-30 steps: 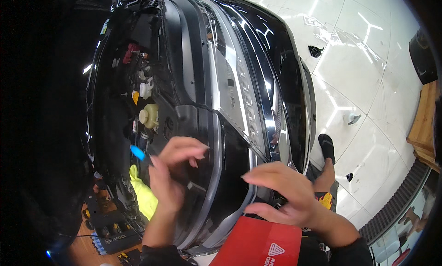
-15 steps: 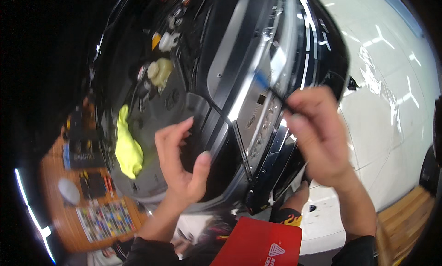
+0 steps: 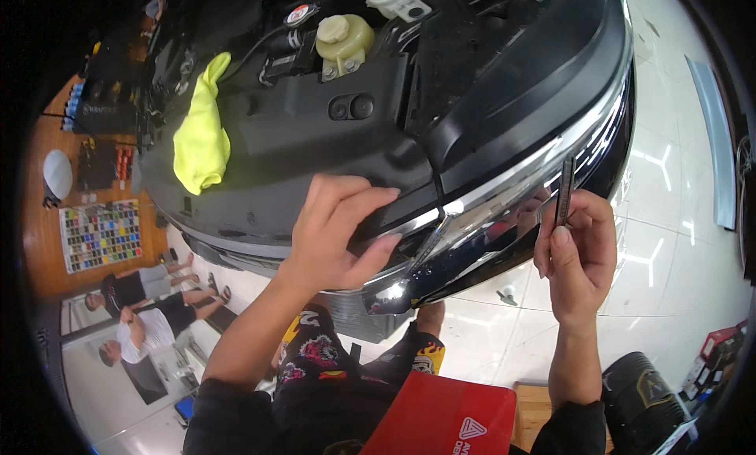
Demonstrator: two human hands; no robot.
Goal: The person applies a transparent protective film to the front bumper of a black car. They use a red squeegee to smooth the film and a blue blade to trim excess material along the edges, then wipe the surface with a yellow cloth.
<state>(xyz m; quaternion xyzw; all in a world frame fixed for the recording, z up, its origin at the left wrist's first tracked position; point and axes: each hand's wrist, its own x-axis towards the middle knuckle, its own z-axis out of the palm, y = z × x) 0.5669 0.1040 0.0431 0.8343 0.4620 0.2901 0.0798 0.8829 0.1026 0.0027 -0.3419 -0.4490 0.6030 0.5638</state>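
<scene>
My right hand (image 3: 581, 258) pinches a slim dark stick-like tool (image 3: 565, 189) between thumb and fingers. The tool stands nearly upright beside the chrome trim at the front of a black car; its exact kind is hard to make out. My left hand (image 3: 335, 238) is empty, with thumb and fingers apart, over the front edge of the engine bay. Under it runs the black plastic cover (image 3: 291, 144). Whether its fingertips touch the car, I cannot tell. A glossy black front panel (image 3: 504, 234) lies between my hands, below the chrome trim (image 3: 520, 172).
A yellow-green cloth (image 3: 203, 132) lies on the engine cover, left of a pale fluid reservoir (image 3: 342, 42). A red box (image 3: 441, 416) is at the lower edge. Two people sit at the far left by a wall with a colour sample board (image 3: 101, 234). A black bin (image 3: 647, 400) stands lower right.
My view has shifted, and the car's front now runs more across the picture. The tool, earlier tilted up-left with a blue tip showing, now points upward. My left hand stays open.
</scene>
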